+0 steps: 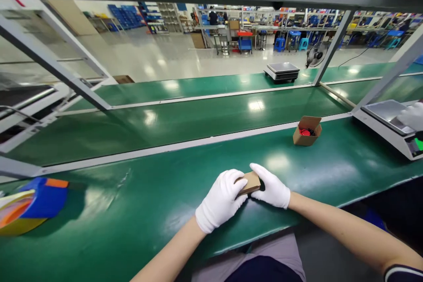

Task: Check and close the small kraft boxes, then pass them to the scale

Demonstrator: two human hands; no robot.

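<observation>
A small brown cardboard box (251, 182) is held just over the green worktop, between two white-gloved hands. My left hand (224, 196) wraps around its left end, fingers over the top and thumb at the near side. Against the right end, my right hand (271, 187) grips with its thumb and fingers on either side. The box's flaps on the right are partly hidden by the gloves. Farther right stands an open cardboard box (307, 131) with its lid up, and red and black items show inside it.
A green worktop (139, 216) runs across, with a conveyor belt (198, 112) behind it. Rolls of coloured tape (36, 207) lie at left. A weighing scale (390, 123) is at right, touched by another person's gloved hand (413, 115). A second scale (282, 72) and a fan (316, 54) stand beyond.
</observation>
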